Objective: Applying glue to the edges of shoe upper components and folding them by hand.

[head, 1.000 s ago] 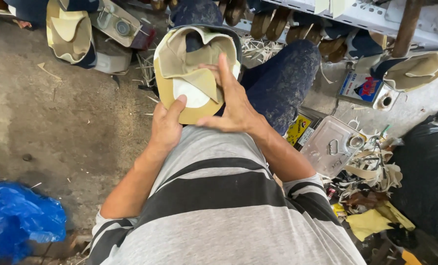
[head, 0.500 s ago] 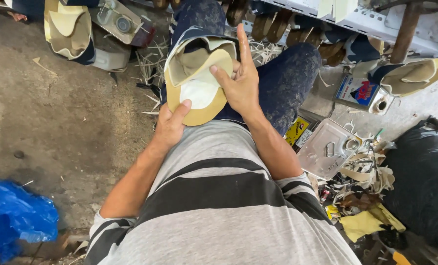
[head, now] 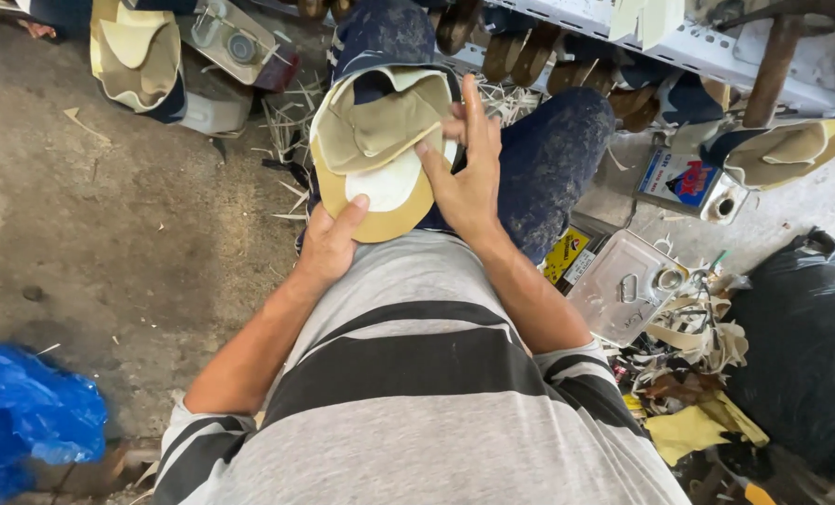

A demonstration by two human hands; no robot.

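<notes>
A shoe upper [head: 380, 150], tan inside with a white heel patch and dark blue outer fabric, rests on my lap over dark blue trousers [head: 558, 159]. My left hand [head: 328, 245] grips its near edge from below, thumb on the tan rim. My right hand [head: 464, 173] lies flat against its right side, fingers stretched up along the lining.
Another tan and blue upper [head: 137, 56] lies far left beside a metal can [head: 235, 42]. A tin can [head: 693, 182] and a flat metal can [head: 623, 285] sit to the right amid scraps [head: 698, 411]. A black bag [head: 810, 355] is at right, a blue bag [head: 24, 421] at lower left.
The view has shifted slightly. My right hand slid up along the upper's right side; my left hand keeps its grip on the near edge.
</notes>
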